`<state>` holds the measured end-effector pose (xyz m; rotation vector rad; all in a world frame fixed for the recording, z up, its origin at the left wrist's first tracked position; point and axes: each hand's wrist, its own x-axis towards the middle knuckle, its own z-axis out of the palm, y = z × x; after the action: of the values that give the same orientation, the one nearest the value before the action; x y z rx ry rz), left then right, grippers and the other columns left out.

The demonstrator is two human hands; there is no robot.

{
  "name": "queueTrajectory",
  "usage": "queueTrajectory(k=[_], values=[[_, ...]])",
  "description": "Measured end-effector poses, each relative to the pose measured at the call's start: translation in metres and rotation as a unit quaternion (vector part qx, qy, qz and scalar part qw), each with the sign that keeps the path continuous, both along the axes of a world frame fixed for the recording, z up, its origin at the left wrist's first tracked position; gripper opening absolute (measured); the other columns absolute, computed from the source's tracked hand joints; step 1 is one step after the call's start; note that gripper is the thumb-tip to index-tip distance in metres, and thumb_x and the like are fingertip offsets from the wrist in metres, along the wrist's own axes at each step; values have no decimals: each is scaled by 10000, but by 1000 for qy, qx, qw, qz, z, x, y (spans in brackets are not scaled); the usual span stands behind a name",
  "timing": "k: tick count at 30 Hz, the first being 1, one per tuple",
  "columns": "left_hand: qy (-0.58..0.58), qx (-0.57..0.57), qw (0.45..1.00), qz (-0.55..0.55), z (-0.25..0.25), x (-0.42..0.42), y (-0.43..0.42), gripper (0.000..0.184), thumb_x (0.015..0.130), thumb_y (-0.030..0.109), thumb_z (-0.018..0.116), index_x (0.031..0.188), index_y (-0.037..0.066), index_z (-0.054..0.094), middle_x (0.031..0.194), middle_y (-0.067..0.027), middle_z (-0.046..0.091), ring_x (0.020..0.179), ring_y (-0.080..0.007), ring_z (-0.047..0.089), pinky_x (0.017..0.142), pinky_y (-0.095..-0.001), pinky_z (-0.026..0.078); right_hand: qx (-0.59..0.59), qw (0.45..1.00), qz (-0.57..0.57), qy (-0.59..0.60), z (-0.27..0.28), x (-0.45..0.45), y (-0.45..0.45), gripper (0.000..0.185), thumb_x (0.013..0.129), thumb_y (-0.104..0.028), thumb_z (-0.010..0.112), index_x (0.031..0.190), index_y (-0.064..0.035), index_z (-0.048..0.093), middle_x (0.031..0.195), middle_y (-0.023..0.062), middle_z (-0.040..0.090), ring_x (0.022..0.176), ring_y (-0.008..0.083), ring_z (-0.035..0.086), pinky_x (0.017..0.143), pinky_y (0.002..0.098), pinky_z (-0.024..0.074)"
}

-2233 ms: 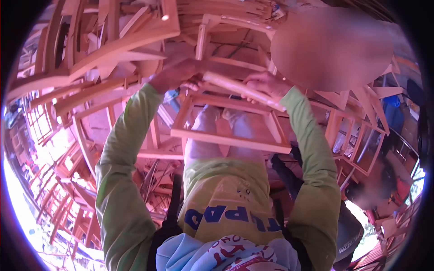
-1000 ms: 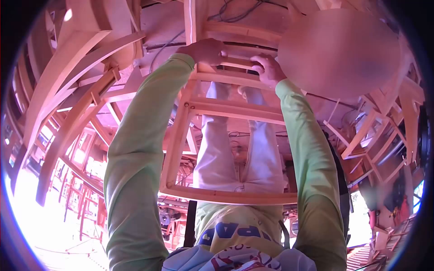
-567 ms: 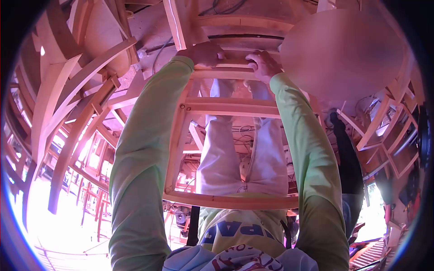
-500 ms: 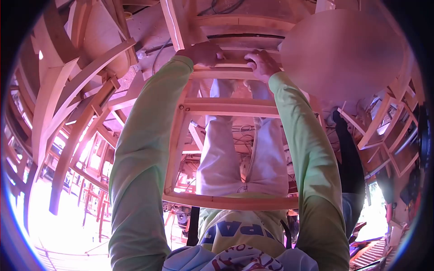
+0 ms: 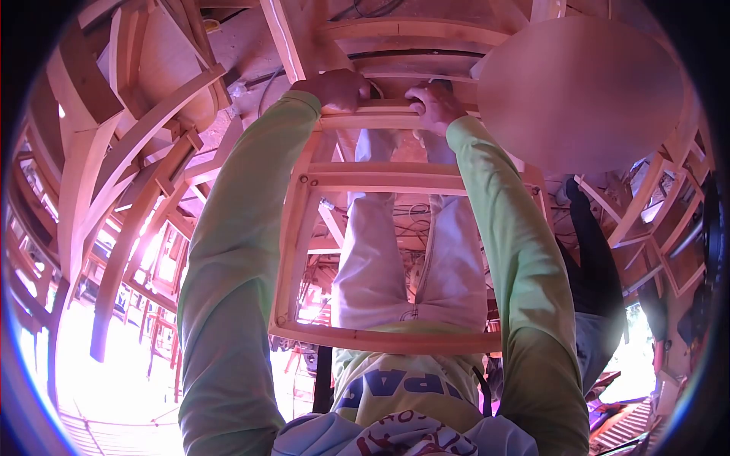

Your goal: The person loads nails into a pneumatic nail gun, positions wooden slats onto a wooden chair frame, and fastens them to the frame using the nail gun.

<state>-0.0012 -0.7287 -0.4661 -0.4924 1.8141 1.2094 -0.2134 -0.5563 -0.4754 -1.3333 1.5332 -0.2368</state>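
Observation:
A pale wooden chair frame [image 5: 395,179] with several rails stands in front of my body, my legs showing through its openings. My left hand [image 5: 342,90] is closed over the far top rail, near its left end. Closer to the rail's middle, my right hand [image 5: 435,106] has its fingers curled onto the same rail. Some fingertips are hidden behind the wood, so anything small inside either hand cannot be made out. Just beyond my right hand shows a small dark thing [image 5: 441,84], too unclear to name.
Curved wooden chair parts [image 5: 144,144] are piled at the left. More wooden frames [image 5: 650,201] stand at the right. Another person is close by on the right, partly blurred, with a dark-clad limb [image 5: 585,235] showing. An upright wooden post [image 5: 283,38] rises beyond my left hand.
Both hands have shifted slightly left, along with a small shift of the view. My right fingers have drawn in a little, and the dark thing beyond them now shows.

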Motion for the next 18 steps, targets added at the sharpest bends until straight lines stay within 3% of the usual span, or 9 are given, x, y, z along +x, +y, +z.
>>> queueTrajectory(k=[5, 7, 9, 12, 18], values=[[8, -5, 1000, 22, 8, 6, 0, 364, 808, 120, 727, 1171, 110, 725, 1110, -115, 758, 1070, -322, 710, 950, -451, 548, -35, 999, 5, -8, -13, 3, 6, 256, 857, -159, 723, 1091, -54, 732, 1063, 197, 714, 989, 401, 688, 909, 494, 550], [18, -8, 999, 26, -5, 11, 4, 345, 816, 111, 705, 1161, 99, 723, 1126, -126, 752, 1072, -327, 709, 957, -450, 551, 25, 998, 63, 2, -15, 1, 3, 281, 922, -193, 685, 1159, -44, 713, 1115, 206, 724, 1056, 395, 682, 931, 491, 540], [17, -7, 1000, 8, 0, 5, 2, 326, 825, 95, 676, 1148, 80, 721, 1138, -135, 745, 1068, -333, 708, 965, -448, 553, 35, 997, 61, 19, -6, 1, 0, 284, 915, -224, 696, 1134, -45, 720, 1111, 229, 713, 1046, 409, 682, 915, 495, 546], [17, -14, 1000, 19, 6, 3, 2, 336, 820, 90, 677, 1153, 72, 719, 1130, -139, 744, 1058, -331, 710, 954, -445, 557, 65, 994, 76, 51, -2, 6, -5, 363, 901, -272, 715, 1164, -23, 695, 1156, 230, 702, 1082, 410, 672, 938, 508, 533], [8, 16, 1000, 20, 11, -2, -2, 364, 802, 88, 685, 1164, 75, 721, 1110, -141, 743, 1044, -321, 713, 938, -432, 558, 68, 956, 222, 179, 37, 8, -4, 617, 817, -329, 805, 1299, -11, 586, 1228, 184, 666, 1188, 361, 638, 937, 532, 508]])
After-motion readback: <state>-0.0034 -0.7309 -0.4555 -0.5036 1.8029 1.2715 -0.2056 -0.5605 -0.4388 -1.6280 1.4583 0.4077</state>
